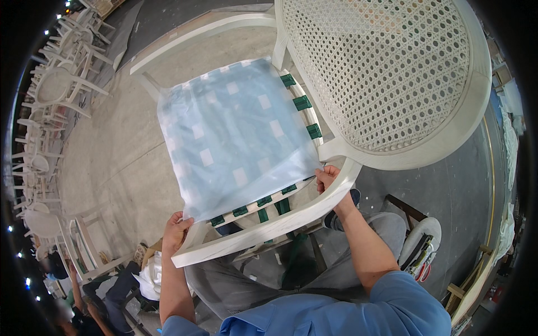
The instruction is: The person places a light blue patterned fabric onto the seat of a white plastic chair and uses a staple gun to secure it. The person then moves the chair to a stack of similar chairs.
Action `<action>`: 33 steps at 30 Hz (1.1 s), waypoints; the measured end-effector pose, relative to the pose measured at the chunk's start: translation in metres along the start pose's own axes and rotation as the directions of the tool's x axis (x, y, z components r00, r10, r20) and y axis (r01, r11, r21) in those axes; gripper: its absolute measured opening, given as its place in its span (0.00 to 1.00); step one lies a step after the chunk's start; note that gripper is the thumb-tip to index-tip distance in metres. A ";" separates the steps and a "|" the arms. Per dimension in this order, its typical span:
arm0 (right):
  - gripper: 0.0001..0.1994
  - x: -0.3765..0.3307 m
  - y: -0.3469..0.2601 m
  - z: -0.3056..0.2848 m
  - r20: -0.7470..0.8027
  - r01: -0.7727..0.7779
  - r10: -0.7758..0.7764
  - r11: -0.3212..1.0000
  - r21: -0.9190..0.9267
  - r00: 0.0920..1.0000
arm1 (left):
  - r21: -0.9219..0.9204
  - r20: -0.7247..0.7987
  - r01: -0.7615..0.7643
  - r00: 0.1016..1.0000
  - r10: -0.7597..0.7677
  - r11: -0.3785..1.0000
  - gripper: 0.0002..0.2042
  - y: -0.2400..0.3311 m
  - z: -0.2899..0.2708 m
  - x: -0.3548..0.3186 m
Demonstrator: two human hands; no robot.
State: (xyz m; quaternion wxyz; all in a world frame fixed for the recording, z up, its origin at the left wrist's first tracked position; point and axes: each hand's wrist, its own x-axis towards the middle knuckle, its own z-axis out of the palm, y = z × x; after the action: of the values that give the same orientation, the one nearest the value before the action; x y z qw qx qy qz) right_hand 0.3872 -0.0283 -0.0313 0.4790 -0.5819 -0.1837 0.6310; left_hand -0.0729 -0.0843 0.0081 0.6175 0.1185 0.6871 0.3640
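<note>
A white-washed wooden armchair (246,242) with a round-cornered cane back (386,73) stands tipped before me, its back at the right. Over its seat lies a thin, pale, see-through cloth (235,134); a woven pattern shows through it. Green webbing straps (302,103) stay uncovered along the seat's right and near edges. My left hand (177,231) pinches the cloth's near left corner, outside the arm's front end. Reaching under the curved armrest, my right hand (328,178) pinches the near right corner by the back post.
Many white chair frames (56,84) are stacked along the left. At lower left a person (95,291) works beside another chair frame (84,246). Red-handled scissors (426,269) and tools lie on a small stool (420,241) to my right. A white bag (150,277) lies near my left forearm.
</note>
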 end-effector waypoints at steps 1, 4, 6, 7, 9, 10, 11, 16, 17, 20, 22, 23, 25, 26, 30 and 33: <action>0.13 0.000 -0.001 0.003 -0.025 -0.013 0.012 1.000 -0.021 1.000 | 0.001 0.002 0.000 1.000 0.000 1.000 0.15 0.000 0.000 0.000; 0.14 -0.003 -0.006 0.009 -0.066 -0.033 0.030 0.998 -0.047 0.997 | 0.001 0.004 -0.001 1.000 0.001 1.000 0.15 -0.001 -0.002 0.000; 0.14 -0.004 -0.006 0.008 -0.065 -0.021 0.018 0.998 -0.052 0.998 | -0.002 0.012 -0.003 1.000 0.003 1.000 0.15 -0.001 -0.002 0.000; 0.14 -0.003 -0.004 0.006 -0.057 -0.005 0.002 0.999 -0.054 0.998 | -0.001 0.005 -0.004 1.000 0.004 1.000 0.15 0.000 0.000 0.001; 0.14 -0.002 -0.001 0.004 -0.045 0.017 -0.019 0.998 -0.054 0.999 | -0.002 -0.015 -0.006 1.000 0.006 1.000 0.15 -0.001 0.001 0.000; 0.14 -0.001 0.000 0.004 -0.042 0.023 -0.025 0.998 -0.052 0.999 | -0.003 -0.009 -0.009 1.000 0.009 1.000 0.15 -0.002 0.000 0.000; 0.14 -0.001 0.001 0.004 -0.040 0.029 -0.030 0.998 -0.049 0.999 | -0.005 -0.003 -0.012 1.000 0.012 1.000 0.15 -0.001 -0.002 0.000; 0.11 0.001 0.002 0.004 -0.081 0.028 -0.028 1.000 -0.005 0.996 | -0.030 -0.012 -0.031 0.999 0.031 0.999 0.15 -0.006 -0.001 0.002; 0.10 0.001 0.003 0.004 -0.094 0.023 -0.024 1.000 -0.013 0.995 | -0.027 -0.008 -0.036 0.999 0.036 0.999 0.14 -0.006 -0.001 0.003; 0.10 0.003 0.004 0.004 -0.076 0.025 -0.027 0.999 -0.028 0.997 | -0.012 -0.019 -0.047 0.999 0.046 0.999 0.14 -0.010 -0.007 0.004; 0.10 0.005 0.005 0.004 -0.096 0.023 -0.025 1.000 -0.019 0.995 | -0.008 -0.021 -0.039 0.999 0.039 0.999 0.14 -0.010 -0.005 0.006; 0.10 0.006 0.005 0.003 -0.106 0.022 -0.023 1.000 -0.014 0.994 | -0.013 -0.023 -0.031 0.999 0.030 0.999 0.14 -0.011 -0.004 0.007; 0.10 0.008 0.007 0.002 -0.090 0.048 -0.049 0.999 -0.010 0.995 | -0.019 -0.012 -0.020 1.000 0.019 1.000 0.14 -0.011 -0.005 0.009; 0.10 0.008 0.008 0.000 -0.082 0.062 -0.062 0.998 -0.008 0.995 | -0.022 0.002 -0.016 1.000 0.016 1.000 0.14 -0.011 -0.005 0.009; 0.09 0.009 0.008 0.003 -0.088 0.062 -0.068 0.996 -0.068 0.994 | -0.033 0.045 -0.028 0.999 0.029 0.999 0.15 -0.014 -0.014 0.011; 0.08 0.012 0.012 0.001 -0.077 0.086 -0.090 0.995 -0.054 0.993 | -0.012 0.037 -0.034 0.999 0.035 0.999 0.14 -0.014 -0.013 0.009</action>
State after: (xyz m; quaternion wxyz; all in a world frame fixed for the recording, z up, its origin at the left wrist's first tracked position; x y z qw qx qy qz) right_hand 0.3831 -0.0237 -0.0471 0.4986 -0.6096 -0.2060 0.5808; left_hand -0.0831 -0.0933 -0.0087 0.6244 0.1337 0.6714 0.3762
